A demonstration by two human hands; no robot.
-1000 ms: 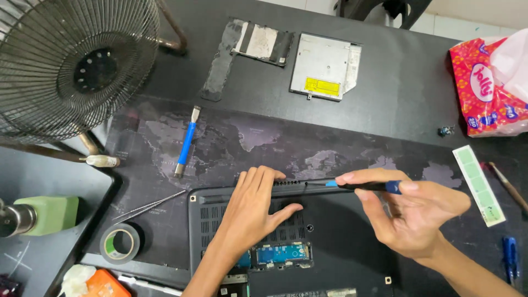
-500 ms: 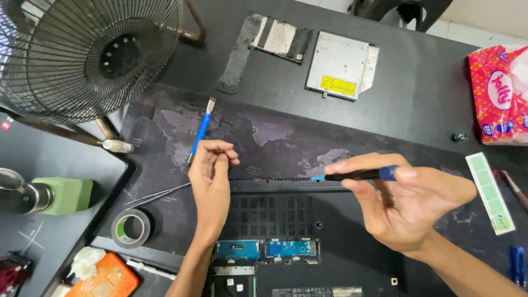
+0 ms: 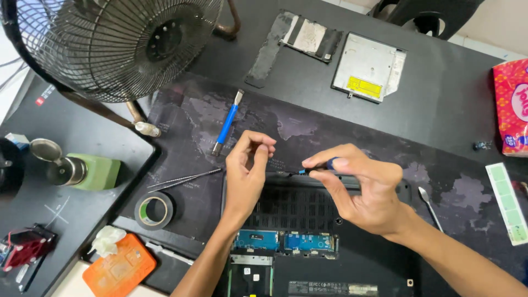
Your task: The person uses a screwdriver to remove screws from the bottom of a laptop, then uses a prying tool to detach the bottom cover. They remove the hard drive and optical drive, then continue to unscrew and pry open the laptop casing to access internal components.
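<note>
A dark laptop [image 3: 308, 220] lies bottom up with its cover off, showing blue circuit boards [image 3: 286, 241]. My right hand [image 3: 366, 190] is shut on a small blue-handled screwdriver [image 3: 330, 163]. The screwdriver's tip rests at the laptop's far edge. My left hand [image 3: 247, 170] hovers just left of that tip, with thumb and fingertips pinched together. Anything between those fingertips is too small to see.
On the dark mat are a blue-handled tool [image 3: 225, 124], tweezers [image 3: 184, 179], a tape roll [image 3: 155, 210] and a metal spudger [image 3: 429, 206]. A fan [image 3: 121, 44] stands far left. An optical drive [image 3: 368, 69], a black cover [image 3: 297, 36] and a tissue pack [image 3: 511, 107] lie behind.
My left hand lifted off the laptop's far edge and pinched its fingers. My right hand slid the screwdriver left along that edge. The view shifted.
</note>
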